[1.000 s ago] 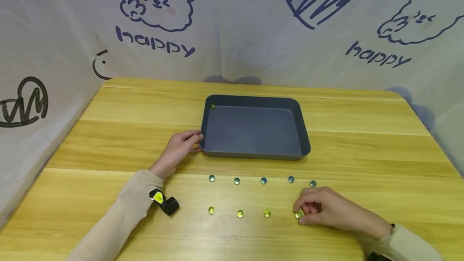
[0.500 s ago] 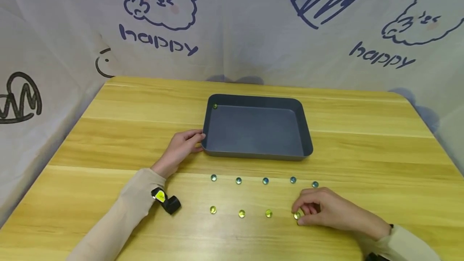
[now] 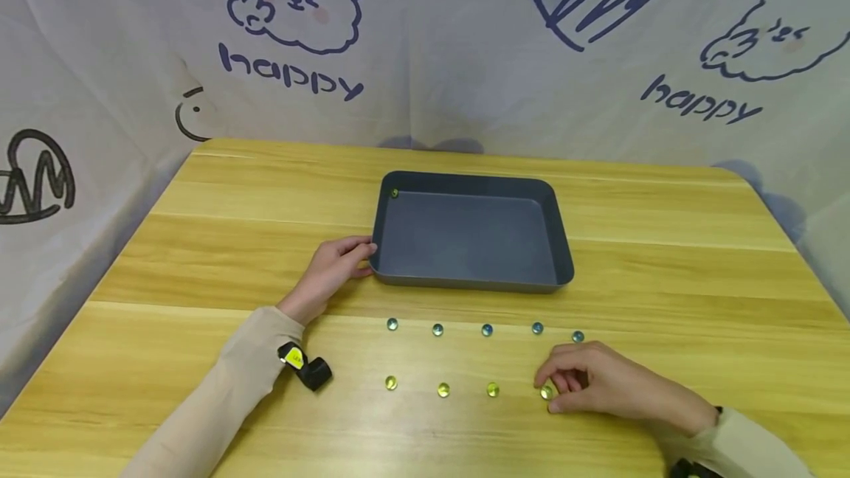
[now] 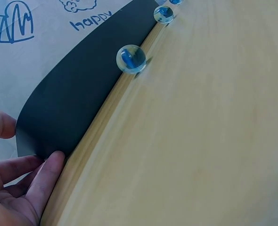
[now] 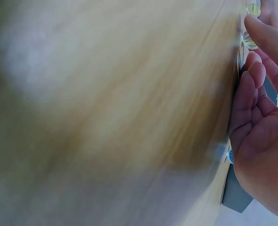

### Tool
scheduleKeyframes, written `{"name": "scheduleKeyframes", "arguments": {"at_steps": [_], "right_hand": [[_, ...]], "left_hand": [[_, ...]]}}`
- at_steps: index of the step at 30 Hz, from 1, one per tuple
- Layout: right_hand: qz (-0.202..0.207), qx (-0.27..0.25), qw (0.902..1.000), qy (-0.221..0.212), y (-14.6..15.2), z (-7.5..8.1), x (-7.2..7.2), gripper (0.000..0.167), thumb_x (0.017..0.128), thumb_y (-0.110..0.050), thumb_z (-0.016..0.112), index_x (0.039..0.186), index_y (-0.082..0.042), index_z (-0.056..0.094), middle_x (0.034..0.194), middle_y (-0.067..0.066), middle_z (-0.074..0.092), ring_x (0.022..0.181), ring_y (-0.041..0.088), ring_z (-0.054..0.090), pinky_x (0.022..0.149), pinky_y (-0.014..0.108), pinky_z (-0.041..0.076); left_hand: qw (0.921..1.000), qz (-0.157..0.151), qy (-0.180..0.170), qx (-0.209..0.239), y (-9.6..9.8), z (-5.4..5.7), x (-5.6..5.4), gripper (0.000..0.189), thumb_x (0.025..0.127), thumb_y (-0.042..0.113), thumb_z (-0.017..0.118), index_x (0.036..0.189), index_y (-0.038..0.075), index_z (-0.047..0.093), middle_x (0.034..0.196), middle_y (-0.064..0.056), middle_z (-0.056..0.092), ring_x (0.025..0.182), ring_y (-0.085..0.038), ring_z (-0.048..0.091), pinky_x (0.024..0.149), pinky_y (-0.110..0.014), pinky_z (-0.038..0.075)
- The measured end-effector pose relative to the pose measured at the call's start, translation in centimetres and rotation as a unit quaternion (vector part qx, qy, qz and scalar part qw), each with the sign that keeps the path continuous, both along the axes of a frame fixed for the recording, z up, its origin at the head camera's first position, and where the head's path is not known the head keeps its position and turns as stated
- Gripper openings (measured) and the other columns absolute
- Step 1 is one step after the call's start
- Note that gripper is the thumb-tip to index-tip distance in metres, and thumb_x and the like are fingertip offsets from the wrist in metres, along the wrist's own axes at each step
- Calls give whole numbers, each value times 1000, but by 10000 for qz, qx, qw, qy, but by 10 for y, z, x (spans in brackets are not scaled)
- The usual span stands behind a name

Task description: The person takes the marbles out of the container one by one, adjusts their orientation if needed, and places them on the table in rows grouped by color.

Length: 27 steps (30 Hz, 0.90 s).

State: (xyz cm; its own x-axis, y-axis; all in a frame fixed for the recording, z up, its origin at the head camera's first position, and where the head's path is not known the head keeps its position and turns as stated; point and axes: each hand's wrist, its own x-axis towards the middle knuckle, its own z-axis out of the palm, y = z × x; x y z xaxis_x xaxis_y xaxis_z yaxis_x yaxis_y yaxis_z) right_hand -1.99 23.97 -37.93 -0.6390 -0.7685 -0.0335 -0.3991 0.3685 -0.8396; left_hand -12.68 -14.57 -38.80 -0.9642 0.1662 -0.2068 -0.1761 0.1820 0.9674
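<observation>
My left hand [image 3: 325,271] grips the left side of a dark grey rectangular baking tray [image 3: 471,286], thumb at the rim and other fingers against the outer wall. A lone yellow-green marble [image 3: 395,193] lies in the tray's far left corner. At the front right, my right hand [image 3: 600,386] pinches a yellow marble [image 3: 546,392] between thumb and index finger, low over the table; its other fingers are curled in. This marble [image 5: 249,41] is partly covered by the fingers in the right wrist view. More yellow marbles [image 3: 443,389] form a row to its left.
Several blue marbles [image 3: 488,330] lie in a row between the tray and the yellow ones. The rightmost blue marble [image 3: 578,336] is just beyond the right hand's knuckles. The wooden table [image 3: 232,183] is backed by a white cloth [image 3: 465,57] with drawings.
The view has shifted slightly. The right hand's yellow marble has moved a little left, then slightly back right. The left hand stays at the tray.
</observation>
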Motion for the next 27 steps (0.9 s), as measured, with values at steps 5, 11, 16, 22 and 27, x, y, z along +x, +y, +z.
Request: {"name": "scheduleKeyframes", "arguments": {"at_steps": [5, 11, 16, 22, 27], "right_hand": [[-18, 20, 10000, -92, 1, 1, 0, 21, 86, -17, 74, 106, -13, 69, 80, -8, 57, 64, 1, 47, 50, 18, 45], [-206, 224, 9994, -149, 1, 4, 0, 18, 89, -18, 71, 105, -13, 65, 78, -13, 55, 63, 1, 47, 51, 19, 46], [-183, 207, 9996, 26, 1, 4, 1, 12, 90, -17, 70, 100, -15, 65, 77, -13, 54, 63, -1, 46, 51, 18, 46], [-13, -24, 10000, -58, 1, 2, 0, 13, 89, -14, 71, 101, -15, 68, 78, -9, 56, 62, 1, 46, 50, 18, 45], [51, -40, 10000, -12, 1, 2, 0, 13, 87, -14, 73, 100, -16, 69, 79, -9, 56, 63, 1, 47, 50, 18, 45]], "left_hand": [[10000, 21, 38, -30, 1, 1, 0, 44, 99, 18, 51, 134, -8, 51, 136, -22, 51, 115, -30, 57, 88, -29, 55], [10000, 48, 59, -14, 3, 3, 1, 43, 99, 16, 51, 134, -10, 51, 135, -24, 51, 115, -32, 57, 88, -29, 55], [10000, 32, 32, -61, 2, 3, 0, 44, 99, 17, 51, 134, -9, 51, 136, -24, 50, 116, -32, 56, 89, -30, 55], [10000, -13, 1, -78, 1, 3, 0, 45, 100, 19, 51, 136, -8, 49, 138, -23, 49, 118, -31, 55, 91, -30, 54], [10000, 7, 2, -82, 1, 3, 0, 44, 99, 18, 51, 135, -8, 50, 137, -23, 49, 117, -31, 56, 90, -30, 54]]}}
